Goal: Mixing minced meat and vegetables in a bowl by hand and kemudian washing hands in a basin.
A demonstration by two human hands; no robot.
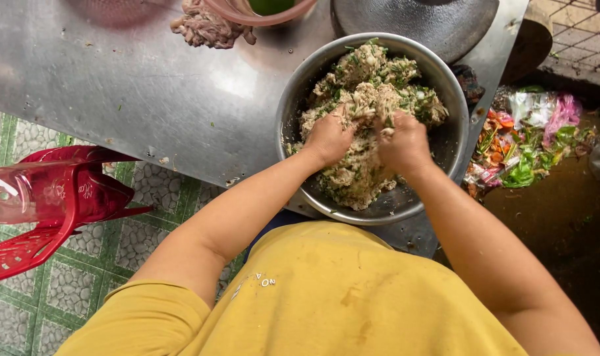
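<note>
Left hand (327, 137) and right hand (402, 142) clenched in minced filling (369, 86) (near rim close): hard kneading risks tipping steel bowl (293, 105).

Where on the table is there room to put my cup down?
Left of the metal bowl, the steel table lies bare up to the shredded meat. It is crowded inside the bowl, where the left hand and right hand press the mixture.

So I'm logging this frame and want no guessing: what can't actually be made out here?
Head view only:
- Fingertips of the left hand and right hand: buried in the chopped mixture.
- Bottom of the metal bowl: covered by the mixture.
- Pink container and the green thing inside: cut off by the top edge.
- Litter pile right of the table: pieces too small to identify.
</note>
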